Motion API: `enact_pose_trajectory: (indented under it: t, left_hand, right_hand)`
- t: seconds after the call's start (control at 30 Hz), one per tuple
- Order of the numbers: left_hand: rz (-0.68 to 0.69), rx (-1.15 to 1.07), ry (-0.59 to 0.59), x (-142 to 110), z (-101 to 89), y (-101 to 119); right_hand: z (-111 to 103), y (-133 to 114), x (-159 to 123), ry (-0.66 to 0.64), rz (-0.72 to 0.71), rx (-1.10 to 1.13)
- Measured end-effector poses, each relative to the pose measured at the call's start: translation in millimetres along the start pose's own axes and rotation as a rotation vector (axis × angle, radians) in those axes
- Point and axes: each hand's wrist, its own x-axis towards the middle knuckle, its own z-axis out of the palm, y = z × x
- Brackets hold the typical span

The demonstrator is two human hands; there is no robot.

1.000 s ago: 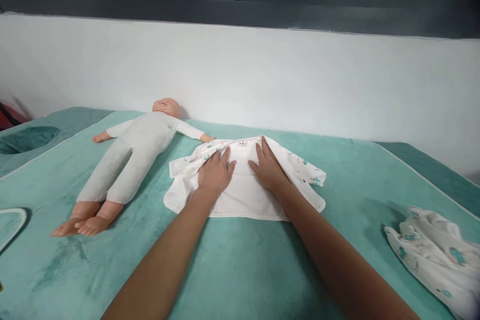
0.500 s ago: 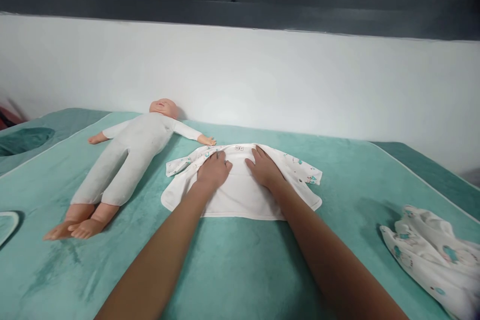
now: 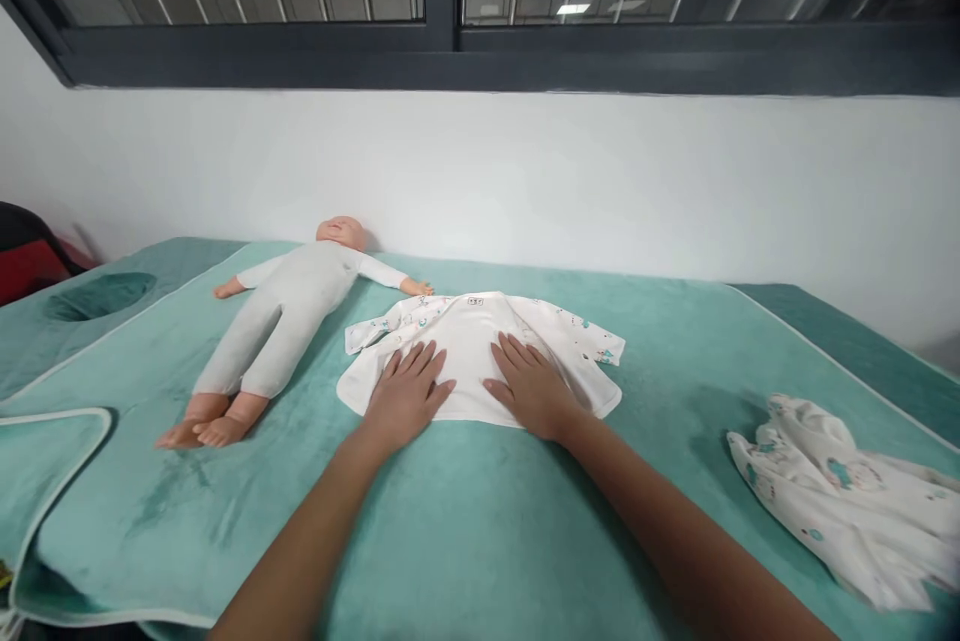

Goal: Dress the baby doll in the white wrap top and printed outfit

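Note:
A small white baby shirt (image 3: 472, 361) with printed sleeves lies spread open, its inside facing up and a label at the neck. My left hand (image 3: 407, 396) rests flat on its lower left part, fingers spread. On the lower right part, my right hand (image 3: 531, 386) also lies flat with its fingers apart. Left of the shirt, a baby doll (image 3: 300, 296) in a plain white cloth body lies on its back. One of the doll's hands touches or nearly touches the shirt's upper left edge; I cannot tell which.
Green padded cloth (image 3: 480, 541) covers the bed. A crumpled white printed garment (image 3: 840, 501) lies at the right. At the far left are a hole in the padding (image 3: 101, 296) and a red and black object (image 3: 30, 256). A white wall (image 3: 525, 181) and barred window stand behind.
Both hands have slid down from near the collar to the lower part of the shirt, with fingers now more spread. The view has tilted up, showing more window.

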Motion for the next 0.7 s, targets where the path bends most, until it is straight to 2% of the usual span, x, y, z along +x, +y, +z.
enact_pose_trajectory:
  t: [0.13,0.23,0.33,0.53,0.6,0.7]
  left_hand:
    - [0.121,-0.046,0.081,-46,-5.0,-4]
    - [0.174,-0.033,0.188,-63,-3.9,-6]
    - [0.159,0.056,0.271,-65,-2.9,-2]
    - [0.101,0.165,0.352,-65,-9.0,7]
    - [0.099,0.163,0.363,-67,-9.6,8]
    - [0.07,0.168,0.354,-68,-8.1,9]
  right_hand:
    - [-16,4,-56,0.025,-0.115,0.064]
    - [-27,9,-84,0.112,-0.109,0.095]
    - [-30,10,-90,0.162,-0.059,0.053]
    - [-26,8,-87,0.17,-0.011,-0.02]
    - [-26,8,-89,0.164,0.011,-0.014]
    - [-29,8,-91,0.184,-0.03,0.019]
